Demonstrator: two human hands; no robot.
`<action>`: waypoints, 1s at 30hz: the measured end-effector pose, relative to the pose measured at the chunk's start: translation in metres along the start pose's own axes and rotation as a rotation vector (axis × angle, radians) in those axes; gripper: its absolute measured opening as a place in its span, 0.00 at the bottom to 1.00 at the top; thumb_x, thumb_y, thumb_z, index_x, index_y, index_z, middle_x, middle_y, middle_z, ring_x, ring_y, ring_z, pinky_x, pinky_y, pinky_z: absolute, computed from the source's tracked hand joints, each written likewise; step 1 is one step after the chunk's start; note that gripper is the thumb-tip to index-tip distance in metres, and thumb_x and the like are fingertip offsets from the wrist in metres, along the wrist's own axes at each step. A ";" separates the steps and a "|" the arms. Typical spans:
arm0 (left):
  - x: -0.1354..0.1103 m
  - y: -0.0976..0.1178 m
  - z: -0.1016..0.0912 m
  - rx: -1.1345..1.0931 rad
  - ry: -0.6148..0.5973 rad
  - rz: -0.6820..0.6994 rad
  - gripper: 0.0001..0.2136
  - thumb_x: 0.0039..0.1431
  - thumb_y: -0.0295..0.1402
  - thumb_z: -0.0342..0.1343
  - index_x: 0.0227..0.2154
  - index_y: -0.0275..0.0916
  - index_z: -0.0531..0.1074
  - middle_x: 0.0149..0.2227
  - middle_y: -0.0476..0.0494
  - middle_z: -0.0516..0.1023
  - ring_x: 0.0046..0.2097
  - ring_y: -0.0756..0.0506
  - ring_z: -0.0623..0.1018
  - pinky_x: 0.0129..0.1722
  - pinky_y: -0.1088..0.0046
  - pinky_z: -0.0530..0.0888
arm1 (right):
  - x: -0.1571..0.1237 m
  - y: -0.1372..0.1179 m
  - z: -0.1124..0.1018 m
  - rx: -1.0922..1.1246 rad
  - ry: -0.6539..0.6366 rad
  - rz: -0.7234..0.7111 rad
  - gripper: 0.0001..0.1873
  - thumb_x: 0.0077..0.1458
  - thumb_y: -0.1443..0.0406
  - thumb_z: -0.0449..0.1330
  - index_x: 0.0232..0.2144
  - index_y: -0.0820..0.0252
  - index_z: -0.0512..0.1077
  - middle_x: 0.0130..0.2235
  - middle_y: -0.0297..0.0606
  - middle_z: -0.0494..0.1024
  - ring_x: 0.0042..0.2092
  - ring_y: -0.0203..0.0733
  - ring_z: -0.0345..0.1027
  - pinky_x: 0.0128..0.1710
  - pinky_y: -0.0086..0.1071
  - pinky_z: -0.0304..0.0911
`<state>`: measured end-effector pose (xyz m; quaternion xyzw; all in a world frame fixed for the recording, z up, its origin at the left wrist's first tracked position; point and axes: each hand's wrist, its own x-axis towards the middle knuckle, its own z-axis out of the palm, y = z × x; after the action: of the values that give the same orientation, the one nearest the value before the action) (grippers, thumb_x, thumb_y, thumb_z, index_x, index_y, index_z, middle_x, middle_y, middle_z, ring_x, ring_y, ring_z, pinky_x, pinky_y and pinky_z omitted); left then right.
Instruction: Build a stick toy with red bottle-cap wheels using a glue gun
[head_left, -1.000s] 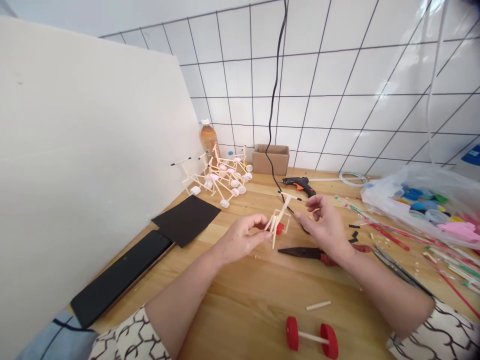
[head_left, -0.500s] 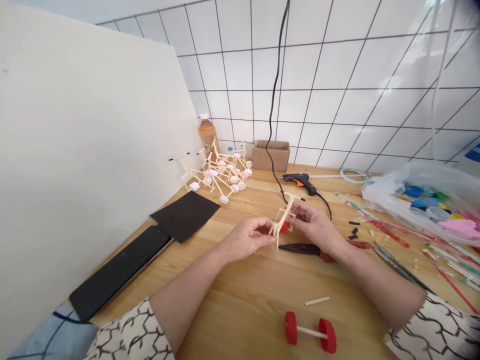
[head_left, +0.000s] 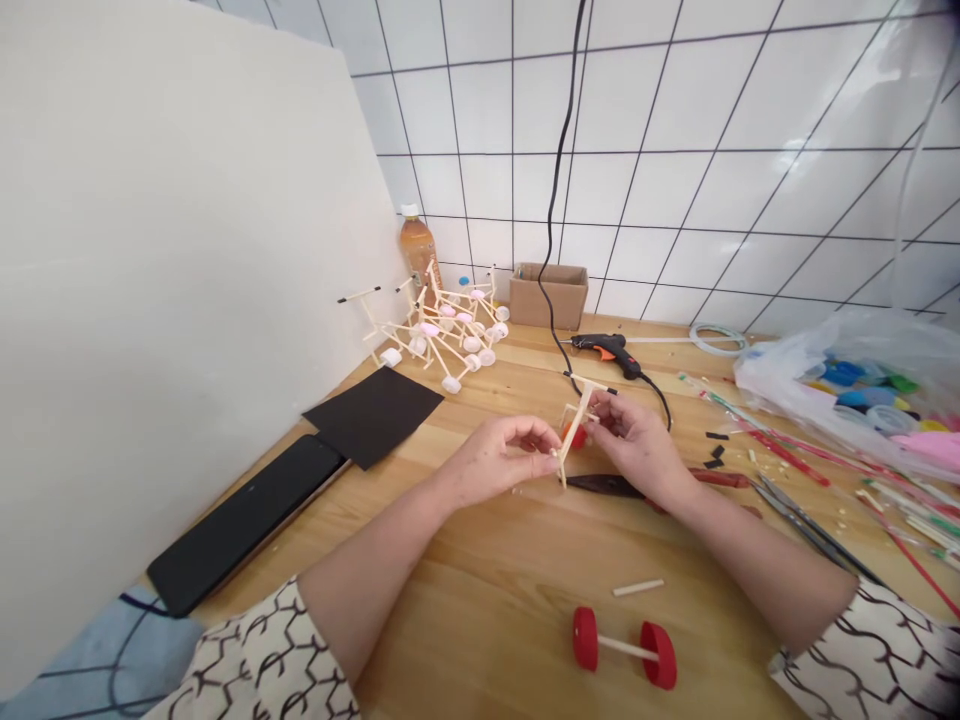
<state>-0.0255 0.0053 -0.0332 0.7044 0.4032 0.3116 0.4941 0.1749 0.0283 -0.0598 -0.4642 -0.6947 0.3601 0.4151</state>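
Head view: your left hand (head_left: 499, 450) curls, thumb and fingertips pinching the lower end of a pale wooden-stick frame (head_left: 574, 430). Your right hand (head_left: 637, 445) pinches its upper part, so the frame sits between both hands, above the light wooden surface (head_left: 465, 640). One red round cap (head_left: 572, 436) shows behind it. Just below lies one dark pointed hand tool (head_left: 604, 486) with a red grip; nearer you are one short loose stick (head_left: 637, 588) and two red wheels (head_left: 626, 648) on a pale axle.
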 end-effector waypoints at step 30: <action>0.000 0.005 0.006 0.040 0.076 0.135 0.03 0.50 0.24 0.58 0.26 0.35 0.77 0.29 0.45 0.78 0.32 0.50 0.76 0.34 0.76 0.71 | -0.005 0.000 0.007 -0.225 0.107 -0.089 0.12 0.50 0.66 0.52 0.39 0.60 0.69 0.27 0.35 0.71 0.28 0.38 0.65 0.32 0.33 0.63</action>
<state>-0.0187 0.0018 -0.0304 0.7274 0.3794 0.3627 0.4421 0.1701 0.0227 -0.0639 -0.4950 -0.7274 0.2357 0.4127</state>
